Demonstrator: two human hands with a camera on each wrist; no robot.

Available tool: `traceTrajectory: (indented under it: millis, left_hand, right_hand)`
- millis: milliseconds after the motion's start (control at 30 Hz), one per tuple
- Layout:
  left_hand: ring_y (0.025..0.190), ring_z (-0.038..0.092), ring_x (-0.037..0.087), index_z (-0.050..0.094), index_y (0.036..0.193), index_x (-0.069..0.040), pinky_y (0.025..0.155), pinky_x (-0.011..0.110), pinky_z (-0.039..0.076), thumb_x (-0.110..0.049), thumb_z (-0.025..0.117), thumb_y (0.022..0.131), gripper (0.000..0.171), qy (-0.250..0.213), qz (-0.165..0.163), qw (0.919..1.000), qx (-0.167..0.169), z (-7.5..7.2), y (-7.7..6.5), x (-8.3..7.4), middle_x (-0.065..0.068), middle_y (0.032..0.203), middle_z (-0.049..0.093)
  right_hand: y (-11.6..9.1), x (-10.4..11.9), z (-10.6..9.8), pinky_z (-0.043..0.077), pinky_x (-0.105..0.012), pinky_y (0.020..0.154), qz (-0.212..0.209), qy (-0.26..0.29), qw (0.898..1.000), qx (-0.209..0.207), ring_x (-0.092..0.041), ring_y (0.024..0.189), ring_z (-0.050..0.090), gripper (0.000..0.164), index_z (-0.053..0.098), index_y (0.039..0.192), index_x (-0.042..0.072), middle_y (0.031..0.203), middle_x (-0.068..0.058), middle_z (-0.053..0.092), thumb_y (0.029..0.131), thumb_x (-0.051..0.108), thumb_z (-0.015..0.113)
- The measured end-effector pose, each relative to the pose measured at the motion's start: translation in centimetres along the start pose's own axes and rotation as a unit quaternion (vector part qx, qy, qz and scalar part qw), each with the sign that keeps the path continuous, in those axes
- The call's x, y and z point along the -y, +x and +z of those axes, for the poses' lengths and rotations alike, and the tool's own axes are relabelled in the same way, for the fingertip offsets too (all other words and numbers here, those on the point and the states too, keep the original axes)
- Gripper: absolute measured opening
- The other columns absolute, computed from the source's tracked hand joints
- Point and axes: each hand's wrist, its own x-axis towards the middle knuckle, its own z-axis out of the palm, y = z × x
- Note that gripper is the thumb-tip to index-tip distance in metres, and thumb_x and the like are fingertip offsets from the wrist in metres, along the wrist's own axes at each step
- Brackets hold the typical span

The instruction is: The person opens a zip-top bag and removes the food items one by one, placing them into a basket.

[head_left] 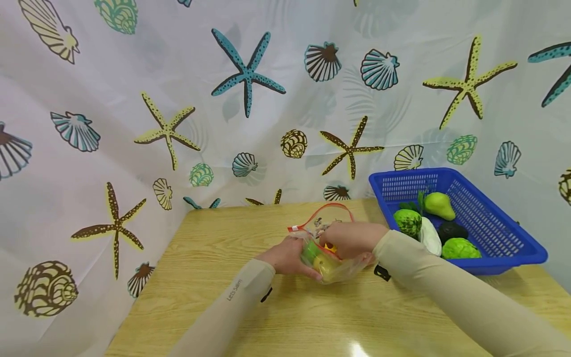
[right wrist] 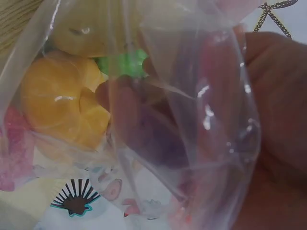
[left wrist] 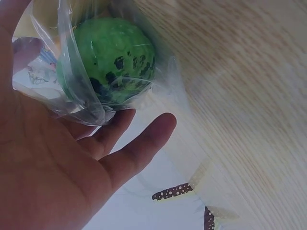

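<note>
A clear plastic zip bag with a red zip edge lies on the table between both hands. My left hand grips its left side, thumb in front and some fingers behind. My right hand reaches into the bag's mouth. Through the plastic, its fingertips touch or nearly touch an orange lobed fruit; the thumb is hidden. Also inside are a yellow round fruit, a green bumpy fruit with dark marks, and a pink-red piece, its kind unclear.
A blue plastic basket stands to the right on the wooden table. It holds a green pear, an avocado, a white elongated piece and green round ones. Behind hangs a shell-patterned curtain.
</note>
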Motion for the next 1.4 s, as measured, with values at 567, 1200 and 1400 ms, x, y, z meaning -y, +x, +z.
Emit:
traceTrajectory:
  millis: [567, 1200, 1400]
  left_hand:
    - [0.098, 0.046, 0.015, 0.055, 0.104, -0.028, 0.081, 0.032, 0.049, -0.077, 0.070, 0.054, 0.072, 0.041, -0.033, 0.9983, 0.022, 0.3, 0.0, -0.1, -0.013, 0.099, 0.052]
    - [0.099, 0.047, 0.006, 0.051, 0.127, -0.020, 0.087, 0.028, 0.046, -0.070, 0.072, 0.063, 0.085, 0.003, -0.009, 0.9997, 0.024, 0.8, 0.2, 0.3, -0.009, 0.115, 0.054]
    - [0.113, 0.043, 0.007, 0.045, 0.136, -0.017, 0.096, 0.031, 0.043, -0.071, 0.069, 0.065, 0.092, 0.000, -0.018, 0.9995, 0.027, 1.0, 0.0, 0.4, -0.003, 0.134, 0.047]
  right_hand:
    - [1.3, 0.0, 1.6, 0.046, -0.029, 0.067, -0.010, -0.004, 0.999, 0.042, -0.013, 0.072, 0.051, 0.036, 0.063, 0.104, 0.028, 0.079, 0.007, 0.059, 0.074, 0.010, 0.074]
    - [0.0, -1.0, 1.1, 0.050, -0.031, 0.075, -0.029, 0.010, 0.999, -0.009, -0.009, 0.081, 0.052, 0.042, 0.064, 0.111, 0.021, 0.096, 0.010, 0.063, 0.072, 0.009, 0.071]
    - [-1.5, -1.6, -0.7, 0.050, -0.031, 0.077, -0.015, 0.061, 0.997, -0.041, -0.010, 0.085, 0.052, 0.060, 0.057, 0.129, 0.016, 0.113, 0.003, 0.061, 0.072, 0.014, 0.074]
